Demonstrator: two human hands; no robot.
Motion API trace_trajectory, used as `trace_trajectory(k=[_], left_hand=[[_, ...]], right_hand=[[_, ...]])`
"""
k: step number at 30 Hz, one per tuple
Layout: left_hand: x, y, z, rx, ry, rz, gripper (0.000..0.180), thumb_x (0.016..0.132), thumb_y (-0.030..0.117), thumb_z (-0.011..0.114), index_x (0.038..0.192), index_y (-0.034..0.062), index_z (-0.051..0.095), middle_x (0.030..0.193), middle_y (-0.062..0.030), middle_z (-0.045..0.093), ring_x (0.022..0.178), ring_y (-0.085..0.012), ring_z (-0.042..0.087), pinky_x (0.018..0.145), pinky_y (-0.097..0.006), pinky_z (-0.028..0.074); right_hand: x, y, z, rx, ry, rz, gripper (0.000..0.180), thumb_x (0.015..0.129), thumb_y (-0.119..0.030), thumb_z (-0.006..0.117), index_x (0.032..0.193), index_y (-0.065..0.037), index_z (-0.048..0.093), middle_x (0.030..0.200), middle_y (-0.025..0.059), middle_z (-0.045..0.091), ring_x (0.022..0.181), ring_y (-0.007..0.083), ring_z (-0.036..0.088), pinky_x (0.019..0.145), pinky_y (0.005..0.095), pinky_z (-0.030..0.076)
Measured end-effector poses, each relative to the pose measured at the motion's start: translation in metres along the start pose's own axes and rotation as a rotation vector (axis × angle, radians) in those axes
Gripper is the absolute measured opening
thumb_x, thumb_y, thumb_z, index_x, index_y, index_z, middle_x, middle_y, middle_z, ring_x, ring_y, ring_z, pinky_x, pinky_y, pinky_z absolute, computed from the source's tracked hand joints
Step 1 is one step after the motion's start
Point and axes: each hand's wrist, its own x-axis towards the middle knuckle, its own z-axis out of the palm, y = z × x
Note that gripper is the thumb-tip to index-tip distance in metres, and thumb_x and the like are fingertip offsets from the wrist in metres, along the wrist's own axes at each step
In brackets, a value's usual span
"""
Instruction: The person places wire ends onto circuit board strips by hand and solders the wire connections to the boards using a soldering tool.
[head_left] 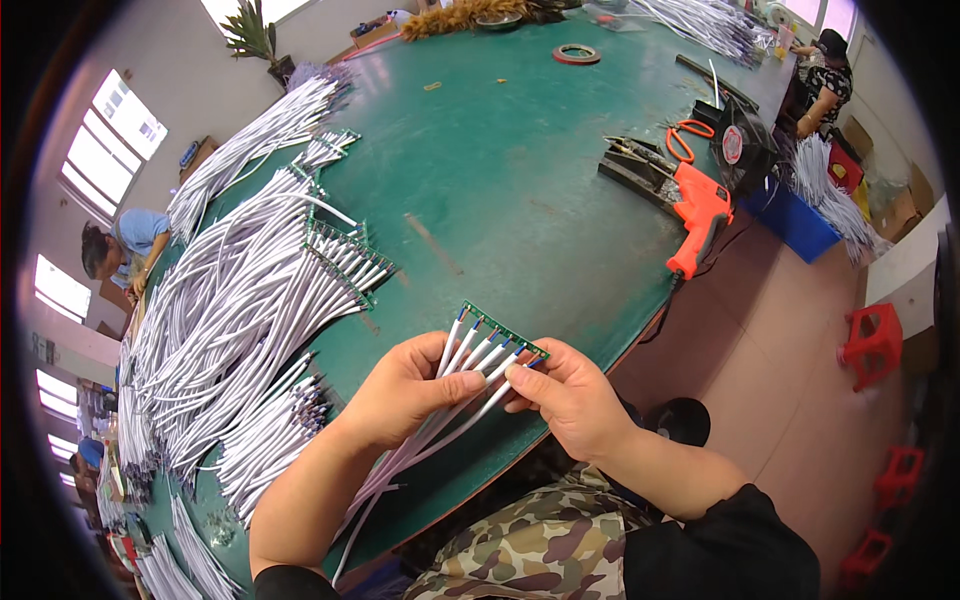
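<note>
Both my hands hold a green circuit board strip [505, 330] with several white cables [425, 440] attached along it. Short blue wire ends show where the cables meet the board. My left hand [415, 385] is closed round the cables, its thumb pressed across them just below the strip. With thumb and fingers, my right hand [565, 395] pinches the cable at the strip's right end. The loose cable lengths hang down past my left forearm toward the table's near edge.
A big heap of white cables [220, 290] with green strips covers the table's left side. An orange glue gun [700, 215] lies at the right edge, near orange-handled scissors [683, 140] and a black fan [745, 145]. Tape [577, 54] lies farther back. Other people sit around the room.
</note>
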Motion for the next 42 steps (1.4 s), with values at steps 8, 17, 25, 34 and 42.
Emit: trace_trajectory(k=[8,17,25,34,42], left_hand=[[-0.011,-0.002,0.012,1.129,0.513,0.818,0.037,0.082,0.003,0.077,0.114,0.0002,0.059,0.095,-0.009,0.064,0.082,-0.0189,0.063,0.069,-0.031,0.049],[-0.014,-0.016,0.033,0.939,0.273,0.523,0.021,0.084,0.008,0.075,0.104,0.0031,0.066,0.084,-0.0121,0.066,0.073,-0.0282,0.062,0.063,-0.037,0.049],[-0.02,-0.02,0.048,1.36,0.211,0.855,0.028,0.076,0.015,0.079,0.1,0.0075,0.066,0.089,-0.0091,0.063,0.077,-0.0278,0.062,0.065,-0.038,0.049],[-0.007,-0.012,0.016,0.429,0.124,0.089,0.02,0.098,0.017,0.066,0.109,-0.0002,0.065,0.094,-0.0027,0.067,0.086,-0.0079,0.06,0.075,-0.026,0.049],[0.001,-0.022,0.009,0.427,0.167,0.234,0.015,0.096,0.014,0.067,0.102,0.0001,0.067,0.086,-0.0002,0.063,0.081,-0.0079,0.058,0.073,-0.025,0.048]], right_hand=[[0.003,-0.003,0.002,-0.13,0.005,0.002,0.015,0.099,-0.015,0.063,0.11,-0.005,0.061,0.099,0.0006,0.066,0.09,0.0064,0.061,0.078,0.0243,0.05],[0.003,-0.014,-0.024,-0.148,-0.141,0.073,0.03,0.103,-0.021,0.056,0.124,0.001,0.058,0.112,0.0071,0.066,0.097,0.0119,0.064,0.085,0.0274,0.052],[0.015,-0.028,-0.031,-0.216,-0.14,0.165,0.026,0.1,-0.013,0.058,0.121,0.003,0.059,0.111,0.008,0.068,0.098,0.0119,0.065,0.085,0.0272,0.052],[0.008,-0.032,-0.016,-0.321,-0.133,0.061,0.029,0.098,-0.005,0.059,0.126,0.004,0.058,0.113,0.0067,0.067,0.099,0.0097,0.064,0.087,0.0256,0.052],[0.004,-0.029,-0.011,-0.314,-0.095,0.008,0.025,0.099,-0.005,0.059,0.122,0.004,0.058,0.106,0.0045,0.066,0.096,0.0094,0.063,0.084,0.0257,0.053]])
